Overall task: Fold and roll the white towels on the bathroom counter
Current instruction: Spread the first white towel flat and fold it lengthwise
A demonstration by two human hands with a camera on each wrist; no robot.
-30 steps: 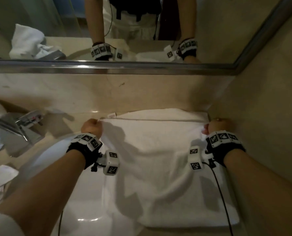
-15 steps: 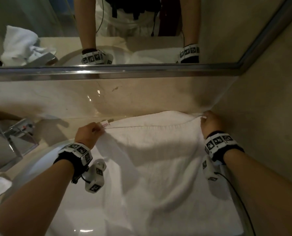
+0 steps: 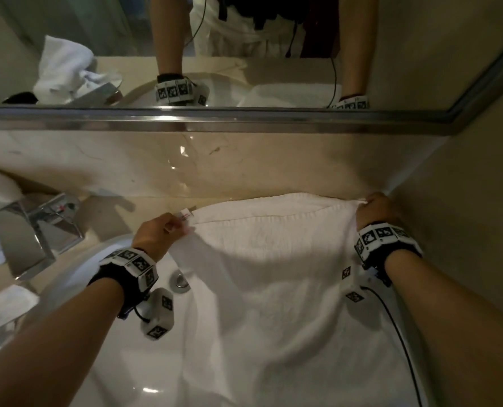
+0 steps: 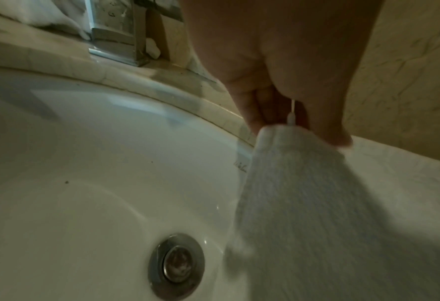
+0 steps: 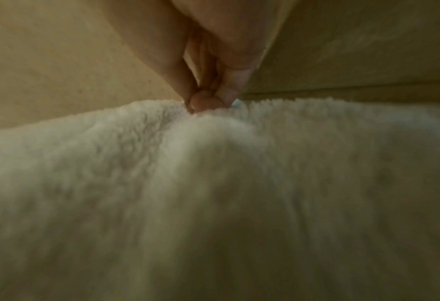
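Head view, ordered by size.

Mirror (image 3: pixel 273 39): fills the 12 o'clock band above a metal frame strip. It reflects both forearms, wrist bands and a crumpled white cloth at 10 o'clock.

White towel (image 3: pixel 273 289): spread from centre toward 5 o'clock. Its far edge lies on the counter (image 3: pixel 112 207) along the back wall, from about 12 o'clock to the corner at 2 o'clock. Its left part hangs over the sink (image 3: pixel 112 362); a small label shows at the far left corner. The cloth sags between the two held corners, with shadow folds across the middle.

Sink: white basin, 6 to 8 o'clock, rim curving under the towel. In the left wrist view the drain (image 4: pixel 176 264) sits just beside the towel's hanging edge.

Faucet (image 3: pixel 38 230): chrome, square, at 9 o'clock on the counter, well apart from the towel. More white cloth lies at the far left edge, blurred.

Left hand (image 3: pixel 156 233): fingers and thumb pinch the towel's far left corner; the left wrist view confirms cloth clamped between thumb and fingers, above the sink rim.

Right hand (image 3: pixel 375 210): at 2 o'clock, in the corner where the walls meet. The right wrist view shows fingertips (image 5: pixel 203 101) closed together on a small ridge of towel pile, pinching the far right corner at counter level.
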